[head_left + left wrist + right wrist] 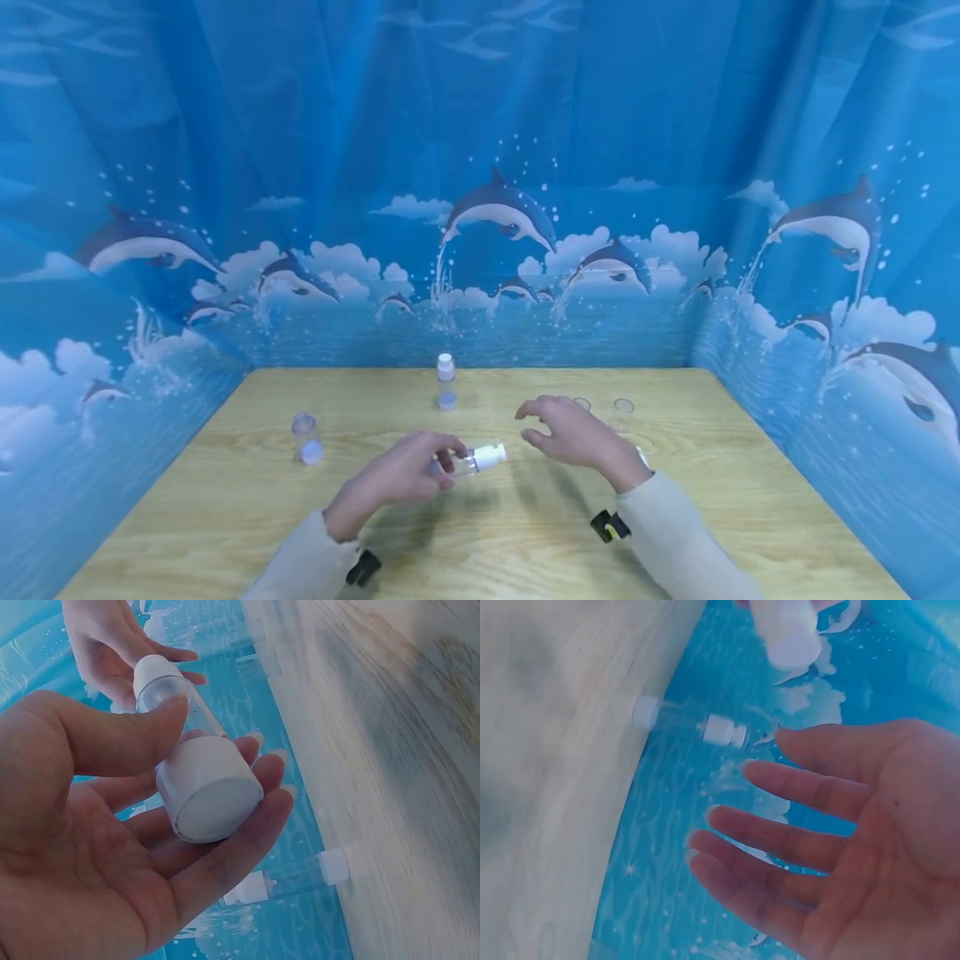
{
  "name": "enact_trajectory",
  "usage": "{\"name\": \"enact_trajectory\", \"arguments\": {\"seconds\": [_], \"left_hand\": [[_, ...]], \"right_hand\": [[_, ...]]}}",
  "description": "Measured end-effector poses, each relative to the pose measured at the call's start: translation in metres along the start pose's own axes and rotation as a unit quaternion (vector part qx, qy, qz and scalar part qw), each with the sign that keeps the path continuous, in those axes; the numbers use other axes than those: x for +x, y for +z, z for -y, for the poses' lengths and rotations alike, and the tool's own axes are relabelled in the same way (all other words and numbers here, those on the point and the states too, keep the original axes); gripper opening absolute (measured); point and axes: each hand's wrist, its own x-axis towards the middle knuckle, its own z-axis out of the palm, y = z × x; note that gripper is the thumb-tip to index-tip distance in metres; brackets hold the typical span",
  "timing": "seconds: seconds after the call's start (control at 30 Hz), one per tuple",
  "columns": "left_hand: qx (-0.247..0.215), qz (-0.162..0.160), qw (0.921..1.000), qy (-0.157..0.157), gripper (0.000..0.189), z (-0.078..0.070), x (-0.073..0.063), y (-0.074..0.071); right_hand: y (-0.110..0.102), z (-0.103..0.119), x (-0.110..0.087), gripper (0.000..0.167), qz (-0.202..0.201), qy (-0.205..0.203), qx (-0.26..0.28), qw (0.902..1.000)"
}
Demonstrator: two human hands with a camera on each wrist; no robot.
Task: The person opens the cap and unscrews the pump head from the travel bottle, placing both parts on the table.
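Note:
My left hand (412, 471) grips a small clear pump bottle (214, 791) by its body, thumb on one side and fingers round the other. The bottle is tilted over, clear of the table, with its white top (489, 456) pointing right and its white base towards the left wrist camera. My right hand (573, 433) hovers just right of the white top, holding nothing. Its fingers (780, 844) are spread and loosely bent in the right wrist view. Part of the bottle's clear body is hidden behind my left fingers.
A similar bottle (446, 383) stands upright at the back of the wooden table (480, 542). On the left is a clear bottle (306, 437) with a white base. Clear round caps (623, 407) stand beyond my right hand. A dolphin-print curtain (480, 100) surrounds the table.

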Motion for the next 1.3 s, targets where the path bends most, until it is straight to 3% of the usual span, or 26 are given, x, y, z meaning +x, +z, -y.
{"name": "enact_trajectory", "arguments": {"seconds": [0.23, 0.47, 0.77, 1.3], "left_hand": [[0.001, 0.006, 1.0, 0.007, 0.05, 0.003, 0.003, 0.003], [0.01, 0.004, 0.9998, 0.015, 0.049, 0.004, 0.004, 0.005], [0.028, 0.002, 0.9984, 0.049, 0.046, 0.004, 0.003, 0.01], [0.032, -0.004, 0.9979, 0.056, 0.048, 0.003, 0.003, 0.013]], "right_hand": [[0.007, 0.007, -0.003, 0.033, -0.013, -0.027, 0.046, 0.9985], [0.011, 0.015, -0.003, 0.036, 0.003, -0.036, 0.085, 0.9957], [0.014, 0.016, -0.005, 0.032, 0.032, -0.042, 0.095, 0.9941], [0.015, 0.017, -0.005, 0.032, 0.03, -0.055, 0.108, 0.9922]]}}
